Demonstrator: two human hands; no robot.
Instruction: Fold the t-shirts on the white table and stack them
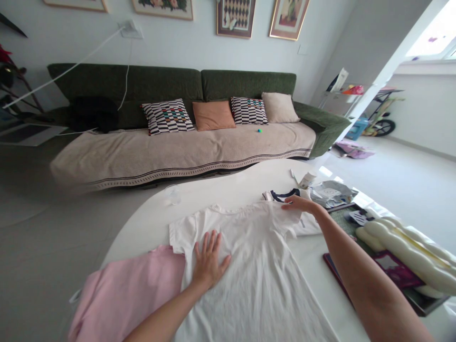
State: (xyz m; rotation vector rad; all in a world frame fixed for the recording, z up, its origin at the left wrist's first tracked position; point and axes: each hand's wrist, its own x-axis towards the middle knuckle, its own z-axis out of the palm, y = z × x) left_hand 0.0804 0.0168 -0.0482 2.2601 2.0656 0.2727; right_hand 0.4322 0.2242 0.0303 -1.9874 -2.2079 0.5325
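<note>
Shirt [256,256], white, spread flat on the pale table [221,190] right before you. Your left hand [210,261] lies open on the shirt, palm down, fingers spread. Your right hand [299,204] rests on its far shoulder; you cannot tell whether it pinches cloth. A pink garment [128,289] touches the near sleeve. A navy-trimmed garment [281,194] is partly hidden behind your right hand. A glass [173,194] stands near the collar. At right, a dark tray [423,306], cut off by the edge, holds a cream padded object [402,242]. Behind stands a sofa [178,85] with cushions [213,115].
</note>
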